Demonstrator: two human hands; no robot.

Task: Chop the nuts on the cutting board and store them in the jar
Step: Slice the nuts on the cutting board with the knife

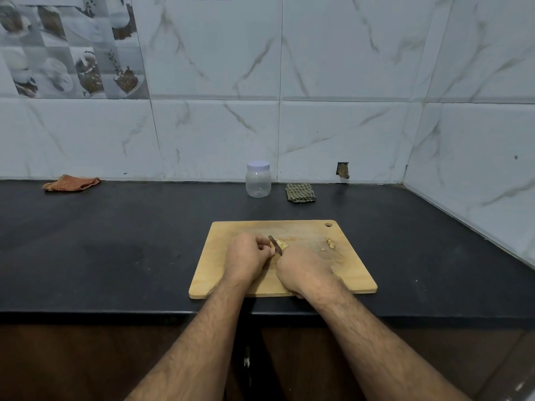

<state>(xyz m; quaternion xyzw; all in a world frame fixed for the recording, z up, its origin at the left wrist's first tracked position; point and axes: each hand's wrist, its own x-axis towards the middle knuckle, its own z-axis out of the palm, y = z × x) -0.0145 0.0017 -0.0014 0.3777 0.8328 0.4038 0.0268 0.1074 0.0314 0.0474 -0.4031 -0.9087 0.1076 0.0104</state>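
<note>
Here, nuts under the knife on the board.
Left hand [246, 257] curled, pinning nuts [281, 243] mid-board [289, 285]; right hand [304, 273] grips knife [275, 245], blade on them. More pieces [330, 242] at right. Lidded jar [258, 179] behind, by wall.

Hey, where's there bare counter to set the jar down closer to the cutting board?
Bare counter lies left of the cutting board, below the orange cloth; also right of the board toward the side wall, and between the board and the jar. Crowded: board's middle, where both hands, left hand and right hand, work the knife.
</note>
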